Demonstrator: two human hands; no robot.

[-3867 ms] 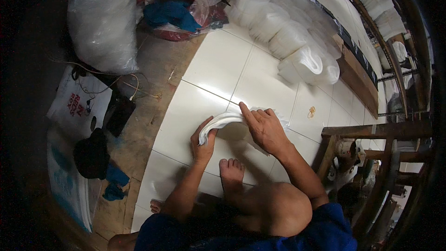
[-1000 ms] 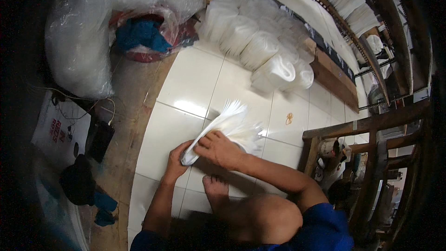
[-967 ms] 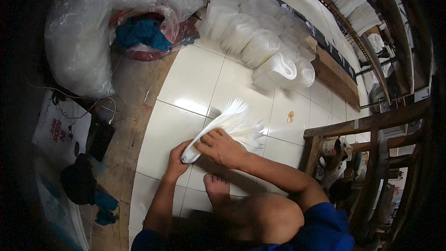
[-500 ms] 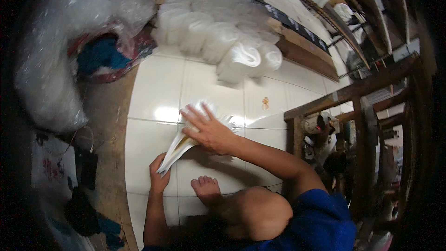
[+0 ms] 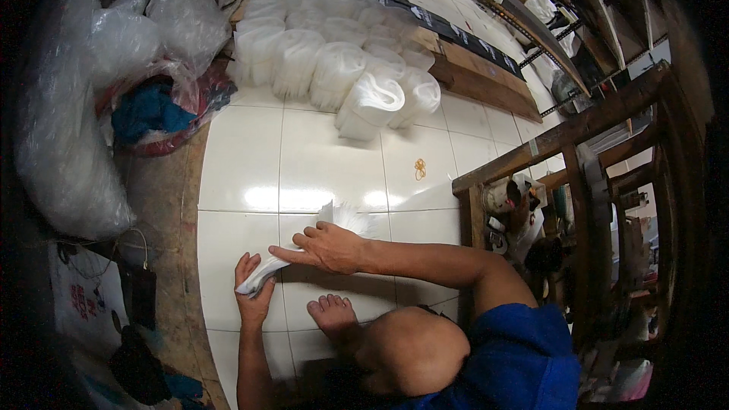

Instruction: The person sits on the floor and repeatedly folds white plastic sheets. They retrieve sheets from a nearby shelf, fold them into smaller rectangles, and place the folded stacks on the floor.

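Two hands work at six o'clock: the left hand (image 5: 254, 300) and right hand (image 5: 328, 247) share one bag bundle (image 5: 304, 247). One bare foot (image 5: 334, 317) sits just below. One rubber band (image 5: 419, 169) lies at three o'clock. At twelve, bag stacks (image 5: 326, 68), too many to count.

Blue short-sleeved shirt (image 5: 516, 357); bare forearms; bare foot (image 5: 332, 313)

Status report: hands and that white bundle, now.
Left hand grips the near end of the white bag bundle on the floor tile. Right hand presses flat on its middle. Far end fans out, nothing on it.
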